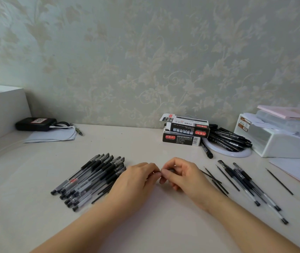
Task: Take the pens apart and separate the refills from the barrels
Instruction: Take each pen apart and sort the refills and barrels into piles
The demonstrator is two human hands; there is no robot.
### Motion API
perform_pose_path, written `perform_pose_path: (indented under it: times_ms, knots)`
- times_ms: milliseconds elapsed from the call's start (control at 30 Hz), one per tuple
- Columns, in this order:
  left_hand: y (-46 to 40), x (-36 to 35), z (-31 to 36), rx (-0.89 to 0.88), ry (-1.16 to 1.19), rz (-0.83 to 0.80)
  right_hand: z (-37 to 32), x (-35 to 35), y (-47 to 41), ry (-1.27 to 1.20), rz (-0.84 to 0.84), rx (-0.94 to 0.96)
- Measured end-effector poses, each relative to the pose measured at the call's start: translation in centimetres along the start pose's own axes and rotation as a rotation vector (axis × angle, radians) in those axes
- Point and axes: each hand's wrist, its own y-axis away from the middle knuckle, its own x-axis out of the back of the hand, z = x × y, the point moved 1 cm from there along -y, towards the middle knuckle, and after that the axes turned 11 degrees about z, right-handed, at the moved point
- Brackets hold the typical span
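Head view: our left hand [136, 177] and right hand [179, 175] meet fingertip to fingertip, pinching something small we cannot make out. Left of that grip lies the pile of whole pens [90, 178]; right of it lie loose refills [216, 181] and barrels [251, 185] on the table [36, 216].

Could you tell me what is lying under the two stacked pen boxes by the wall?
The pen boxes rest on the table; one black pen pokes out beside the lower box. Anything beneath is covered.
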Motion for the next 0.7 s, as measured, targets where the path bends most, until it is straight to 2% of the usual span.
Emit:
perform_pose_path:
  times_ms: [133, 467, 700]
  knots:
    - [-0.16, -0.24, 0.07, 0.001, 0.015, -0.052, 0.12, -0.04, -0.04, 0.032, -0.007, 0.016]
    - [-0.45, 0.09, 0.1, 0.018, -0.306, -0.097, -0.13, -0.1, 0.03, -0.043, -0.032, -0.009]
    - [-0.37, -0.51, 0.37, 0.066, -0.322, -0.105, 0.01, -0.02, 0.02, -0.078, -0.024, -0.007]
